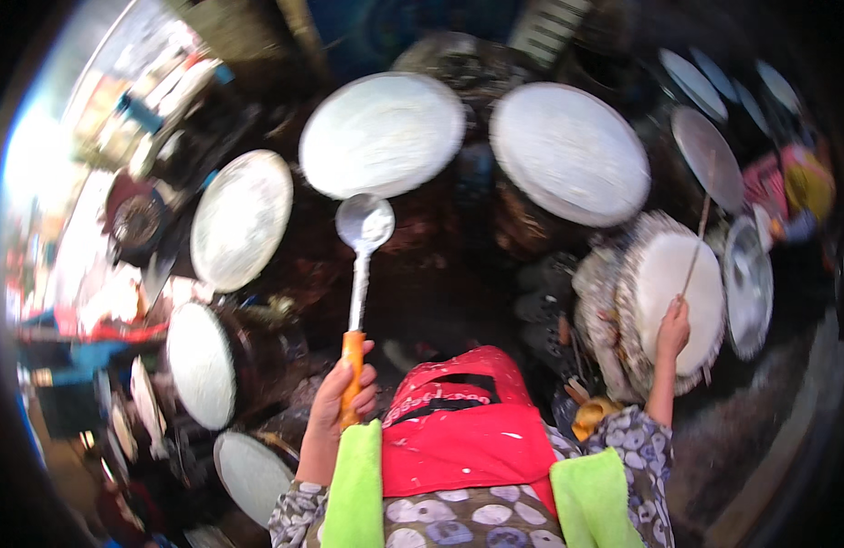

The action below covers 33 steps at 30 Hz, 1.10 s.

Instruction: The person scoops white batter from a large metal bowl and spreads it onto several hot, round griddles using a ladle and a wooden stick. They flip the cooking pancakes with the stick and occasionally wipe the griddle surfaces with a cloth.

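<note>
My left hand [343, 390] grips the orange handle of a metal ladle [365, 222]. White residue coats the ladle's shaft and bowl, which is level with the near edge of a large round white lid [383, 135]. In my right hand [673, 330] is a thin wooden stick [699, 229], slanting up and away over a round pot [679, 294]. That pot has a flat white top, with bunched, stained cloth [603, 301] around its side. Whether the stick touches the white surface, I cannot tell.
Another round white lid [569, 154] tops a vessel ahead. More white discs [242, 220] stand at the left. Beyond the cloth-wrapped pot is a shiny metal lid [749, 288]. A person in pink and yellow [792, 185] is at the far right. A red apron [470, 445] covers my front.
</note>
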Tool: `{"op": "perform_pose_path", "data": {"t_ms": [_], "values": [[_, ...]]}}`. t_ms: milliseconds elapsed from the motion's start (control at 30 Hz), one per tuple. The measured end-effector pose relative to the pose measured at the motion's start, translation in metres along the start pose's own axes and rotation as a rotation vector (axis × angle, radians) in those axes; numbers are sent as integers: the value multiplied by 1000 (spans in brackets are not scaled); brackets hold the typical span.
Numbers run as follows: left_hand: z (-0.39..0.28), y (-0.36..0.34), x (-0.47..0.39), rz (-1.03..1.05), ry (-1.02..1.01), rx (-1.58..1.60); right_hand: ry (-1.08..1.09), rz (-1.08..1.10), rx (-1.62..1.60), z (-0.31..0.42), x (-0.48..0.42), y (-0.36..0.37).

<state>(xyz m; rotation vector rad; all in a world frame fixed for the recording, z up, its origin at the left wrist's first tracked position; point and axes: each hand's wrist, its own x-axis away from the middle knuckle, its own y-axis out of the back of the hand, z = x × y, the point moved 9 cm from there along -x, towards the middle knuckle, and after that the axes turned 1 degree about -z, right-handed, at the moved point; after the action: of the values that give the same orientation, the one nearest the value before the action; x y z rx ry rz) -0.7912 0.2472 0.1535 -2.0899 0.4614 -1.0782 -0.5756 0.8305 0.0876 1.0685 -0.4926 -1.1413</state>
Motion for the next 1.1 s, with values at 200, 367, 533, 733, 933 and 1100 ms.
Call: {"op": "perform_pose_path", "data": {"t_ms": [200, 367, 533, 733, 933, 1100], "values": [[-52, 36, 37, 7, -175, 172, 745, 534, -400, 369, 184, -73], [-95, 75, 52, -165, -380, 112, 1156, 1049, -376, 528, 363, -94], [-134, 110, 57, -441, -586, 27, 994, 1512, -399, 603, 450, -93], [-185, 136, 46, -658, -744, -55, 1325, 1521, -446, 641, 455, -97], [-239, 148, 36, -687, -725, 176, 971, 1140, -720, 778, 220, -139], [-294, 163, 10, -390, -666, 251, 644, 436, -250, 750, -131, -347]]}}
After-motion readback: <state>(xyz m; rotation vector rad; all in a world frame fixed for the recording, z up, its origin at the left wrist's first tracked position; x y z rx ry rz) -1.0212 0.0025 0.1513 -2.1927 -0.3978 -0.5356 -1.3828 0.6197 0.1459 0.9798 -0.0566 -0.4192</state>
